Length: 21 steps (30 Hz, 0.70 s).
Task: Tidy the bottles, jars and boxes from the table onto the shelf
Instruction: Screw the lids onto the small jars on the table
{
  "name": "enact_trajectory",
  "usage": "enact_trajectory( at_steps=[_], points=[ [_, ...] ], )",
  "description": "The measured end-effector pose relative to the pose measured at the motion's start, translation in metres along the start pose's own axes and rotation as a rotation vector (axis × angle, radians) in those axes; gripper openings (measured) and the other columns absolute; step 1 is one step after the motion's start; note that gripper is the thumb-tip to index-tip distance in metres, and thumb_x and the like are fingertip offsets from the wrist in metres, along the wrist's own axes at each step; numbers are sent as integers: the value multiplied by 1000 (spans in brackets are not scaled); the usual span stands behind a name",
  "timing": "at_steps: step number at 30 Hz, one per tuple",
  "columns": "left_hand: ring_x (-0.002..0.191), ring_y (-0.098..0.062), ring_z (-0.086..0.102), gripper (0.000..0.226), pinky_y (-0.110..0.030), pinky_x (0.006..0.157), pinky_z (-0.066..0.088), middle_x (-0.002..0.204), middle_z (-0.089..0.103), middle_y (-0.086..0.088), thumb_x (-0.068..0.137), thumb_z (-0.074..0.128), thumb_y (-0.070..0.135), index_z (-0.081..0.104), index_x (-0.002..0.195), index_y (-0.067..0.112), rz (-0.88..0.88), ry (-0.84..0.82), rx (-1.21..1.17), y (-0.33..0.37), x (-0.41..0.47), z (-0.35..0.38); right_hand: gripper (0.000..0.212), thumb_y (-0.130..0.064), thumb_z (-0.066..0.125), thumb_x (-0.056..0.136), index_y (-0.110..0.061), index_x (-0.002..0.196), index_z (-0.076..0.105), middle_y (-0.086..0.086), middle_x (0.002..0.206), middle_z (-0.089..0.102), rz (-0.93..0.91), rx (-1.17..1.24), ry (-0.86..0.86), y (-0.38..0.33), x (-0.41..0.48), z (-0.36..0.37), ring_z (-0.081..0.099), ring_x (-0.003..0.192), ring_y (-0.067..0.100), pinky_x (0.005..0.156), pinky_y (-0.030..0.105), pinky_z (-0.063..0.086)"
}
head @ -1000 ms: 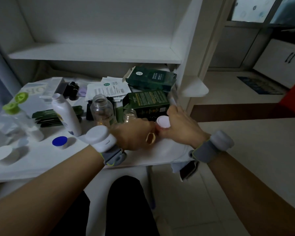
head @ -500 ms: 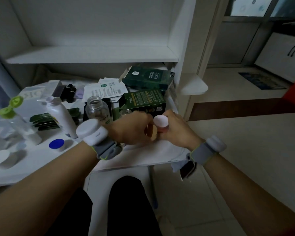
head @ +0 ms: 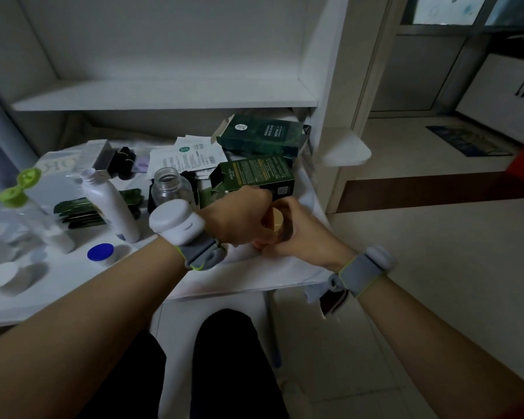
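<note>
Right now both hands meet at the near right part of the tabletop (head: 58,285), closed around one small jar (head: 277,223). The left hand (head: 239,214) curls over it from the left with its fingers bent down; the right hand (head: 297,234) wraps it from the right and below. Only a tan, rounded patch of the jar shows between the two hands, so whether its lid is on cannot be told. It sits just in front of a dark green box (head: 254,176) that lies on its side; a second green box (head: 260,136) lies behind that one, its flap open, close to the shelf upright.

Left of the hands stands a clear bottle (head: 170,187) with no cap, its open mouth up. Further left a white bottle (head: 112,207) leans, also uncapped, and at the far left a clear bottle with a green flip cap (head: 18,189) stands with the cap hinged open. A blue cap (head: 100,253) lies flat on the tabletop near the left wrist, and a white round lid (head: 1,276) lies near the left edge. Printed paper leaflets (head: 188,157) are spread behind the clear bottle, and dark green sachets (head: 79,211) lie stacked beside the white bottle.

Above all this the white shelf (head: 164,95) runs across — its board is bare. Each wrist carries a grey band with a white unit on it.
</note>
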<state>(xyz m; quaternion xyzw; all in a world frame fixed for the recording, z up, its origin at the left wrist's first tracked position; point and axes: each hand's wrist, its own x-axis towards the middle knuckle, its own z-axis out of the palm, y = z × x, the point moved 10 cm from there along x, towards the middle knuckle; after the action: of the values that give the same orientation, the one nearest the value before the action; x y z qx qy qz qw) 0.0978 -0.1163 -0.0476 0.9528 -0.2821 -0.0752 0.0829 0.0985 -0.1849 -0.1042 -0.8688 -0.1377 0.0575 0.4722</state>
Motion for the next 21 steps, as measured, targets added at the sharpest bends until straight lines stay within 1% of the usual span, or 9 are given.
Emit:
enact_trajectory(
  at_steps=[3, 5, 7, 10, 13, 15, 17, 19, 21],
  points=[
    [71, -23, 67, 36, -22, 45, 47, 95, 67, -11, 81, 72, 32, 64, 102, 5, -7, -30, 1, -1, 2, 3, 78, -18, 86, 68, -11, 128, 37, -19, 107, 49, -9, -10, 6, 2, 2, 1, 52, 103, 5, 81, 10, 44],
    [66, -24, 69, 33, -21, 41, 47, 89, 70, -13, 80, 73, 33, 67, 98, 5, -8, -59, -24, -3, 4, 6, 77, -20, 86, 67, -11, 127, 38, -19, 107, 49, -20, -3, 10, 3, 2, 1, 52, 105, 6, 82, 10, 43],
    [64, -26, 70, 34, -22, 40, 48, 86, 71, -14, 80, 74, 33, 67, 96, 4, -11, -76, -47, -5, 5, 7, 76, -20, 86, 67, -10, 126, 39, -13, 110, 53, -21, 10, 14, 5, 2, 1, 53, 107, 8, 87, 15, 45],
    [63, -25, 70, 36, -22, 40, 49, 85, 71, -14, 81, 73, 32, 65, 97, 1, -23, -96, -70, -7, 5, 8, 76, -19, 87, 67, -9, 125, 39, -3, 117, 56, -20, 23, 16, 6, 3, 1, 55, 110, 12, 94, 28, 47],
    [58, -23, 69, 39, -16, 36, 44, 75, 71, -14, 81, 72, 35, 65, 93, -1, -34, -102, -77, -7, 5, 9, 76, -19, 86, 67, -9, 125, 38, -1, 117, 57, -18, 29, 9, 7, 4, 1, 56, 109, 12, 92, 27, 48],
    [58, -22, 69, 43, -19, 40, 46, 75, 71, -12, 80, 73, 40, 64, 92, 0, -33, -88, -37, -5, 6, 7, 76, -19, 86, 67, -9, 125, 38, -7, 112, 55, -14, 25, 4, 8, 4, 1, 56, 102, 5, 85, 14, 47],
    [60, -21, 66, 49, -26, 51, 50, 76, 71, -11, 77, 73, 47, 64, 91, 1, -26, -59, 23, -2, 7, 4, 77, -21, 87, 67, -11, 125, 38, -13, 109, 53, -11, 15, 1, 7, 3, 1, 53, 98, -3, 79, 6, 44],
    [64, -21, 62, 55, -31, 59, 51, 78, 69, -9, 75, 71, 53, 65, 91, 1, -33, -27, 81, -1, 8, 2, 77, -23, 87, 66, -12, 125, 39, -9, 112, 54, -5, 10, 9, 9, 4, 1, 54, 101, 0, 83, 10, 46],
    [68, -21, 59, 58, -32, 61, 48, 78, 63, -6, 75, 69, 58, 62, 91, 3, -57, 1, 118, -1, 7, 0, 79, -23, 88, 64, -12, 125, 39, -4, 116, 57, 1, 13, 25, 10, 3, 0, 56, 107, 11, 91, 26, 48]
  ],
)
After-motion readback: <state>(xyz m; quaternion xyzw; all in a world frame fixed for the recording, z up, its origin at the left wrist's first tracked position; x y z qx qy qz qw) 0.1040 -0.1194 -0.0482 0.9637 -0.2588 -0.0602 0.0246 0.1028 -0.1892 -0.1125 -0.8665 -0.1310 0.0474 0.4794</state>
